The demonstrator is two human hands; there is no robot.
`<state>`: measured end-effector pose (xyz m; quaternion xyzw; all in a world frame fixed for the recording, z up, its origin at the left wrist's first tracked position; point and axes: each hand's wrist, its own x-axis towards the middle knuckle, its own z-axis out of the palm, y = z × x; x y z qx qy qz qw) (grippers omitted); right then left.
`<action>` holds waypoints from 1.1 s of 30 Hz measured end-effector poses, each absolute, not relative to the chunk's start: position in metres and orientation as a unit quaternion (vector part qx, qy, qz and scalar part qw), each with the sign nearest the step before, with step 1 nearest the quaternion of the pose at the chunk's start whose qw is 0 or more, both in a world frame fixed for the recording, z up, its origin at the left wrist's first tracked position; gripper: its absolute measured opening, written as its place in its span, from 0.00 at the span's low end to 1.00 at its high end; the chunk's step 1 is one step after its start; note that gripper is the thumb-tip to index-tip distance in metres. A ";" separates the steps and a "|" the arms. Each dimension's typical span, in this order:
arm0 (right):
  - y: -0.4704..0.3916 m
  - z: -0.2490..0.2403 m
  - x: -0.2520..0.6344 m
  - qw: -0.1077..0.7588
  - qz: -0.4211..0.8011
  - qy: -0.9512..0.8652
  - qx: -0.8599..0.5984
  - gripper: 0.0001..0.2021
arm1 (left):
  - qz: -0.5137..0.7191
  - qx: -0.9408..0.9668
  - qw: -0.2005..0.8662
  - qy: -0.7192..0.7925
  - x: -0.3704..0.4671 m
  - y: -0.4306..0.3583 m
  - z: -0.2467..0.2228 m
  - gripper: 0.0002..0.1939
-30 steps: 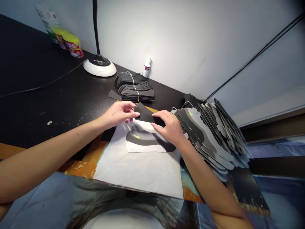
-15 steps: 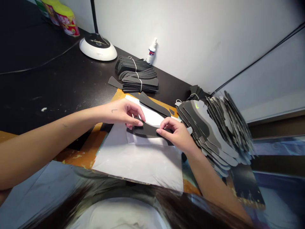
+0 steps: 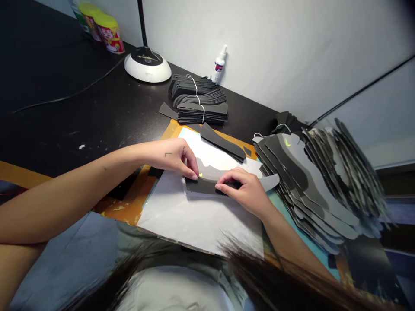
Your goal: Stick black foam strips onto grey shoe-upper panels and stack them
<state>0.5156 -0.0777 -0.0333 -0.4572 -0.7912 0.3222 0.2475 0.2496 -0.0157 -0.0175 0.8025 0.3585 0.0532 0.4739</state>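
Note:
A dark curved strip (image 3: 207,185) lies along the near edge of a grey shaped piece (image 3: 211,172) with a small yellow mark. Both rest on white paper on the board. My left hand (image 3: 183,160) pinches the strip's left end, thumb and fingertips together. Closed with curled fingers, my right hand (image 3: 244,186) grips the strip toward its right end and hides part of it. A pale tip of the grey piece shows beyond my right hand. Just behind the hands lies a small stack of dark curved strips (image 3: 223,143).
Tied bundles of dark strips (image 3: 202,113) sit at the back, near a white spray bottle (image 3: 219,67) and a lamp base (image 3: 148,69). A fanned pile of grey layered pieces (image 3: 311,181) is at right. Yellow-lidded containers (image 3: 110,34) stand far left.
The grey piece with the yellow mark now shows behind the dark strip, between my hands. The strip lies along its near edge. The whole view has shifted slightly.

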 end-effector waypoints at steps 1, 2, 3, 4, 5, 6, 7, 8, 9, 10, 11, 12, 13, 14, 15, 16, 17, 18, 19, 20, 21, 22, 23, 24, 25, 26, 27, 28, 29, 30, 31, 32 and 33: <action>-0.078 -0.034 0.516 0.251 0.328 -0.789 -0.455 0.04 | 0.049 0.802 0.479 0.355 0.249 -0.015 -0.019 0.13; -0.078 -0.035 0.516 0.255 0.333 -0.787 -0.453 0.04 | 0.048 0.802 0.483 0.349 0.248 -0.015 -0.020 0.13; -0.078 -0.036 0.516 0.258 0.338 -0.785 -0.451 0.03 | 0.048 0.802 0.487 0.342 0.248 -0.014 -0.021 0.13; -0.078 -0.037 0.516 0.261 0.341 -0.783 -0.451 0.03 | 0.048 0.802 0.490 0.338 0.248 -0.014 -0.021 0.12; -0.078 -0.038 0.516 0.263 0.344 -0.780 -0.451 0.03 | 0.047 0.802 0.492 0.336 0.248 -0.014 -0.022 0.11; -0.078 -0.038 0.516 0.264 0.346 -0.778 -0.453 0.03 | 0.046 0.800 0.493 0.337 0.248 -0.015 -0.022 0.11; -0.079 -0.039 0.516 0.265 0.348 -0.775 -0.456 0.03 | 0.044 0.798 0.495 0.341 0.248 -0.015 -0.022 0.10; -0.079 -0.040 0.516 0.265 0.351 -0.770 -0.462 0.03 | 0.043 0.795 0.497 0.345 0.248 -0.015 -0.022 0.09; -0.079 -0.041 0.516 0.265 0.355 -0.765 -0.468 0.04 | 0.044 0.794 0.497 0.347 0.249 -0.016 -0.022 0.09; -0.079 -0.041 0.516 0.267 0.361 -0.756 -0.476 0.04 | 0.047 0.794 0.496 0.348 0.249 -0.016 -0.022 0.09; -0.079 -0.042 0.517 0.269 0.372 -0.744 -0.485 0.04 | 0.051 0.796 0.492 0.349 0.249 -0.016 -0.022 0.09; -0.079 -0.043 0.517 0.274 0.389 -0.728 -0.493 0.05 | 0.057 0.800 0.485 0.349 0.249 -0.016 -0.022 0.10; -0.078 -0.043 0.517 0.280 0.411 -0.708 -0.501 0.06 | 0.062 0.805 0.477 0.348 0.249 -0.016 -0.023 0.11; -0.078 -0.044 0.518 0.289 0.437 -0.686 -0.505 0.07 | 0.067 0.810 0.469 0.346 0.249 -0.016 -0.023 0.11; -0.077 -0.044 0.518 0.301 0.462 -0.662 -0.508 0.08 | 0.070 0.814 0.463 0.342 0.249 -0.016 -0.023 0.12; -0.076 -0.044 0.519 0.313 0.482 -0.641 -0.509 0.09 | 0.072 0.818 0.461 0.336 0.249 -0.016 -0.022 0.13; -0.076 -0.044 0.519 0.326 0.495 -0.624 -0.509 0.10 | 0.071 0.821 0.462 0.328 0.250 -0.015 -0.022 0.13; -0.075 -0.044 0.519 0.336 0.503 -0.612 -0.509 0.10 | 0.072 0.823 0.464 0.320 0.250 -0.016 -0.021 0.13; -0.075 -0.044 0.519 0.345 0.506 -0.605 -0.509 0.10 | 0.072 0.823 0.467 0.316 0.250 -0.016 -0.021 0.13; -0.074 -0.043 0.518 0.351 0.506 -0.601 -0.509 0.10 | 0.073 0.821 0.471 0.313 0.250 -0.016 -0.020 0.13; -0.074 -0.043 0.517 0.355 0.506 -0.601 -0.508 0.10 | 0.072 0.818 0.476 0.315 0.251 -0.017 -0.019 0.13; -0.075 -0.042 0.517 0.358 0.504 -0.602 -0.506 0.09 | 0.070 0.815 0.481 0.317 0.251 -0.017 -0.017 0.13; -0.075 -0.041 0.516 0.360 0.500 -0.605 -0.504 0.08 | 0.068 0.811 0.486 0.317 0.251 -0.018 -0.016 0.13; -0.076 -0.040 0.515 0.362 0.491 -0.611 -0.504 0.08 | 0.065 0.809 0.490 0.316 0.252 -0.018 -0.015 0.13; -0.078 -0.039 0.515 0.362 0.479 -0.621 -0.504 0.07 | 0.064 0.809 0.493 0.314 0.252 -0.018 -0.014 0.12; -0.079 -0.038 0.514 0.362 0.458 -0.635 -0.506 0.06 | 0.064 0.808 0.495 0.312 0.251 -0.018 -0.013 0.12; -0.080 -0.037 0.514 0.361 0.431 -0.654 -0.506 0.05 | 0.066 0.808 0.496 0.309 0.251 -0.018 -0.013 0.11; -0.081 -0.036 0.514 0.357 0.399 -0.678 -0.504 0.04 | 0.068 0.809 0.497 0.308 0.251 -0.017 -0.012 0.10; -0.082 -0.035 0.514 0.350 0.365 -0.705 -0.497 0.04 | 0.069 0.809 0.498 0.306 0.250 -0.017 -0.011 0.10; -0.083 -0.035 0.514 0.342 0.334 -0.731 -0.487 0.03 | 0.068 0.808 0.500 0.303 0.249 -0.016 -0.011 0.10; -0.084 -0.035 0.514 0.333 0.309 -0.753 -0.477 0.02 | 0.067 0.808 0.503 0.299 0.248 -0.016 -0.011 0.10; -0.084 -0.035 0.513 0.325 0.291 -0.768 -0.468 0.02 | 0.065 0.809 0.506 0.294 0.248 -0.016 -0.011 0.10; -0.084 -0.035 0.513 0.318 0.281 -0.778 -0.463 0.03 | 0.064 0.809 0.507 0.291 0.247 -0.016 -0.011 0.10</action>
